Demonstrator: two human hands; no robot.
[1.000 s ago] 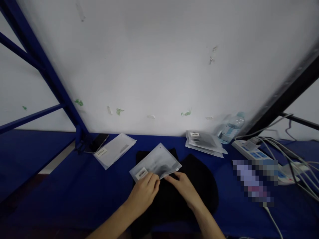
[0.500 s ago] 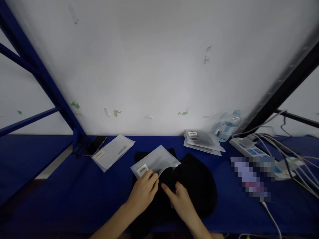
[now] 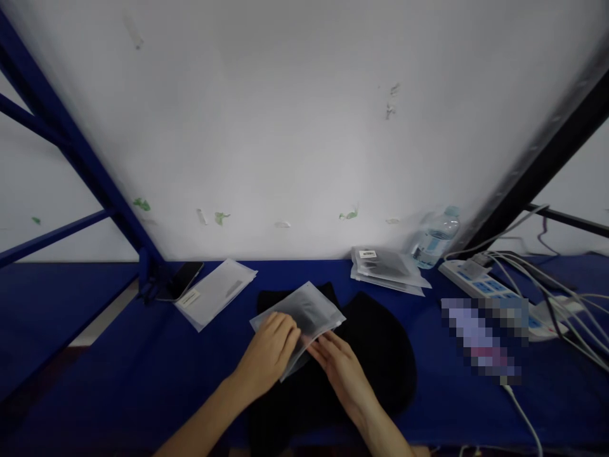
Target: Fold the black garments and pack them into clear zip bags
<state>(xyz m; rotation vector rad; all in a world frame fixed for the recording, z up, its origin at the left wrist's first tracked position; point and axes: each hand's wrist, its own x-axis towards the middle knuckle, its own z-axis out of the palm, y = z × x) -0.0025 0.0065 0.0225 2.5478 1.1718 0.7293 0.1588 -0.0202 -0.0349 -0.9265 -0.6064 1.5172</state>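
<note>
A frosted plastic zip bag [image 3: 311,306] lies tilted over black cloth on the table, with something dark showing through it. My left hand [image 3: 270,349] is closed on its near left side, fingers curled over the plastic. At the bag's near right edge is my right hand [image 3: 340,365], its fingertips at the mouth and partly behind the translucent film. It seems to grip that edge. Under and beside the bag spreads a black fabric item [image 3: 380,349] with a rounded right side. What lies inside the bag is only dimly visible.
To the left lie another frosted bag [image 3: 219,292] and a phone [image 3: 187,278]. Stacked filled bags [image 3: 387,270] and a water bottle [image 3: 436,240] stand by the wall. A power strip [image 3: 490,292] with cables and a pixelated object [image 3: 478,339] are on the right.
The black piece at the bag's mouth is no longer seen outside it. The bag's near corner now hangs toward me, and my right hand has moved up to its edge.
</note>
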